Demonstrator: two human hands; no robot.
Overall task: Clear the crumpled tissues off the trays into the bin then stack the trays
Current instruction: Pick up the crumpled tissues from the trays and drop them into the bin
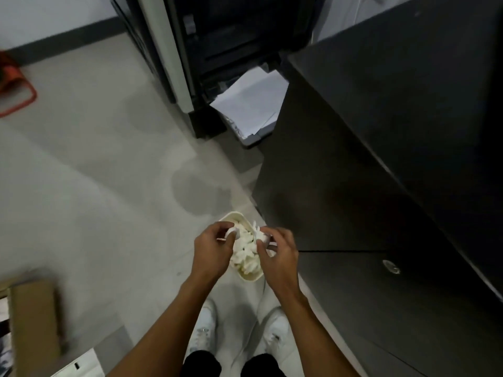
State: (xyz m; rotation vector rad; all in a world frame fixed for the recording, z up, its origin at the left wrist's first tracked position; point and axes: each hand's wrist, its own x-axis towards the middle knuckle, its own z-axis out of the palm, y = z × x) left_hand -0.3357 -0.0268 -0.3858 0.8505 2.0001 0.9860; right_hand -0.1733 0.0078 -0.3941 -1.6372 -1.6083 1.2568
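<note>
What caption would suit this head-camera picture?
The left hand and right hand each pinch crumpled tissue above a tissue-filled cream bin.

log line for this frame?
phase: binning tissues | left hand: pinches tissue | right hand: pinches tissue | bin: on floor, tissue-filled

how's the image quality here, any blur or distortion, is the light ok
Head view: light is dim and flat, the dark counter nearly featureless; the left edge smears, worst on the cardboard box and red object; wide-angle bending bows the counter's edge; left hand, right hand and the tissues in the bin are readable, slightly soft.
</note>
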